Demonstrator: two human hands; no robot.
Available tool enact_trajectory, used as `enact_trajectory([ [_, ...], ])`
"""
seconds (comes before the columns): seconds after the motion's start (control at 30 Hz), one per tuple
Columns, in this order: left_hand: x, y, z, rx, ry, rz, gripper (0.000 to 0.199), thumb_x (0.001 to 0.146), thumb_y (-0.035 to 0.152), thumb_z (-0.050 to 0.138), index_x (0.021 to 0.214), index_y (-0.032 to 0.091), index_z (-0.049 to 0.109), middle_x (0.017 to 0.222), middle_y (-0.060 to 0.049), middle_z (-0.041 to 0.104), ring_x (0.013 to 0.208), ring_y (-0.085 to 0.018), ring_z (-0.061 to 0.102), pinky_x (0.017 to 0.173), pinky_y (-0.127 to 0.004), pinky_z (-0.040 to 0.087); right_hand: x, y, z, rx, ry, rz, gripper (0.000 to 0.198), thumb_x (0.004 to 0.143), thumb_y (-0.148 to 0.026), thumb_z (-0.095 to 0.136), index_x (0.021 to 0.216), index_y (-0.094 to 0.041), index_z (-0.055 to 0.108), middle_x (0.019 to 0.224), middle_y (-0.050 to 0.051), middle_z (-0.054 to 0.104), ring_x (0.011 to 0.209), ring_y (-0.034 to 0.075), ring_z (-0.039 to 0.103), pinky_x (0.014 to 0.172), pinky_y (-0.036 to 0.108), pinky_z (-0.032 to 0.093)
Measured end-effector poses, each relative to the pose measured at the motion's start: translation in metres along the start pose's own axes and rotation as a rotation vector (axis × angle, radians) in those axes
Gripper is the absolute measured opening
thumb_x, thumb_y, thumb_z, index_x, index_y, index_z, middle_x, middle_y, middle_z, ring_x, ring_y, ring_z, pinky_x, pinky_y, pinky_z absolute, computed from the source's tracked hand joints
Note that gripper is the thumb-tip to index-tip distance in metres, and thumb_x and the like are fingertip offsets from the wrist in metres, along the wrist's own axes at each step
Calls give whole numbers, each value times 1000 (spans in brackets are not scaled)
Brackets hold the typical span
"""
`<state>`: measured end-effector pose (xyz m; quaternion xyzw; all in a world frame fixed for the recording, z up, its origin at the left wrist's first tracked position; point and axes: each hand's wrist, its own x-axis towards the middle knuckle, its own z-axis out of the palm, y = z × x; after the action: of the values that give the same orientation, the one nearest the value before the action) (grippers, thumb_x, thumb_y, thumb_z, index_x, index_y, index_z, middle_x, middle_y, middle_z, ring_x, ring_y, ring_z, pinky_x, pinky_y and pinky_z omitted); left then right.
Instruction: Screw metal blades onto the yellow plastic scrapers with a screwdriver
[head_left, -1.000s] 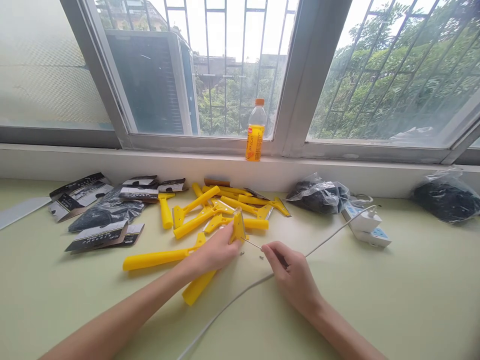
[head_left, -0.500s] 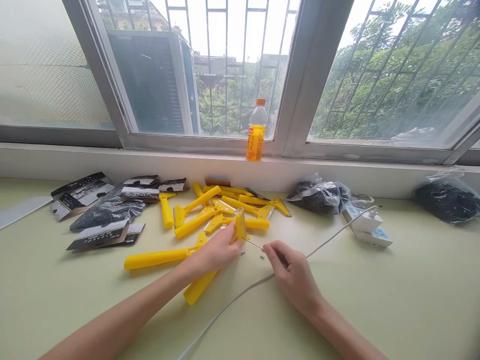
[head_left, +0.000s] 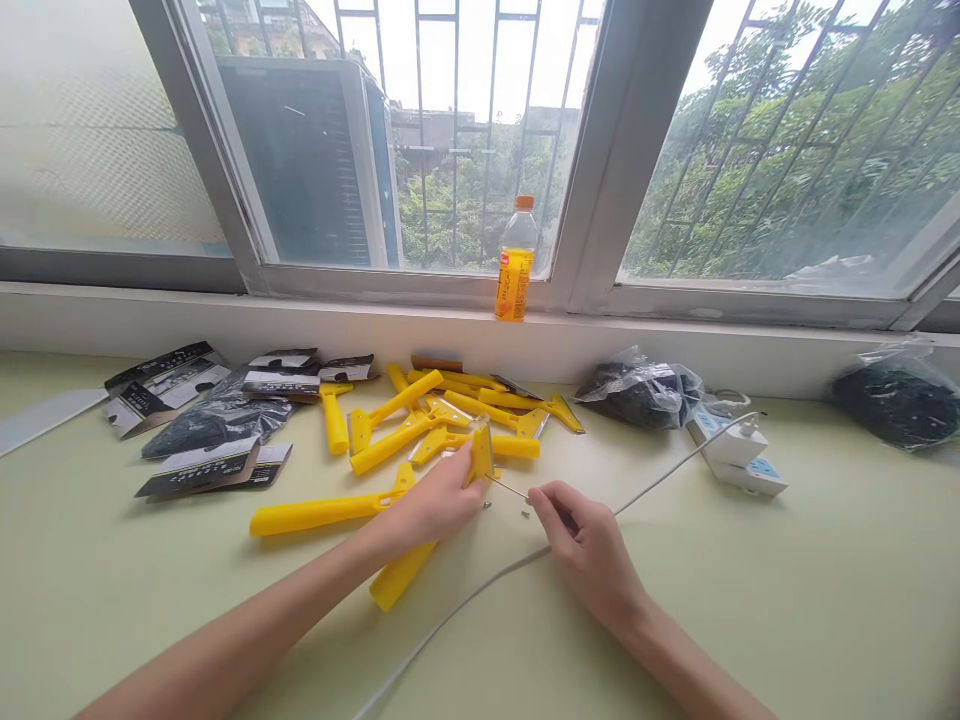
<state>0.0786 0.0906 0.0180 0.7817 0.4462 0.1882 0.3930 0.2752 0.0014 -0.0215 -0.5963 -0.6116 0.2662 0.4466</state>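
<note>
My left hand (head_left: 444, 497) is closed around a yellow scraper (head_left: 482, 452), its head held up with a metal edge along one side. The scraper's handle is mostly hidden under the hand and forearm. In my right hand (head_left: 581, 530) a thin metal screwdriver (head_left: 510, 488) is pinched, its shaft pointing left; the fingers cover its grip. The shaft's tip meets the lower part of the scraper head. Below, on the table, lie two small screws, one screw (head_left: 487, 505) close to my left fingers and another screw (head_left: 526, 514) near my right fingertips.
Several yellow scrapers (head_left: 397, 440) are piled behind my hands. Black-and-white cards (head_left: 199, 468) and a black plastic bag (head_left: 217, 415) lie left. A grey cable (head_left: 480, 590) crosses to a power strip (head_left: 742, 465). Bagged black items (head_left: 637, 390) sit behind; a bottle (head_left: 514, 265) stands on the sill.
The whole view has shifted very slightly. Both hands keep their hold, with the screwdriver tip still at the scraper head.
</note>
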Motion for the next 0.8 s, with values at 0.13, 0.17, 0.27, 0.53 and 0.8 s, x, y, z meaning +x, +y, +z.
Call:
enact_trajectory([
  [0.13,1,-1,0,5,2,3,20,92,30,46,105,19,55,104,-5,65,98,-25,60,79,-34,44,0,0,0,4,3,-4,47,100,-60,48,82,-17,58,67,-1,42,62,9,30,59,23,26],
  [0.17,0,-1,0,5,0,2,20,92,30,46,105,19,55,104,-5,65,98,-25,60,78,-34,44,0,0,0,6,5,-5,47,100,-60,48,82,-17,58,67,-1,42,62,9,30,59,23,26],
  [0.27,0,0,0,10,-2,-4,20,92,31,46,106,19,55,104,-5,65,98,-25,60,79,-34,44,0,0,0,8,3,-5,47,100,-60,48,82,-17,58,68,-1,42,63,9,30,60,23,26],
  [0.53,-1,3,-1,11,-3,-19,20,92,30,46,106,19,55,103,-5,64,97,-25,60,79,-35,45,-1,2,1,5,-4,-3,47,100,-60,49,82,-17,58,67,-2,42,62,9,30,60,23,27],
  [0.8,0,1,0,17,2,-7,18,92,29,46,105,19,55,104,-5,65,97,-24,60,80,-34,45,1,2,0,4,-5,-7,46,100,-60,49,84,-18,59,67,-2,45,62,9,32,59,23,28],
])
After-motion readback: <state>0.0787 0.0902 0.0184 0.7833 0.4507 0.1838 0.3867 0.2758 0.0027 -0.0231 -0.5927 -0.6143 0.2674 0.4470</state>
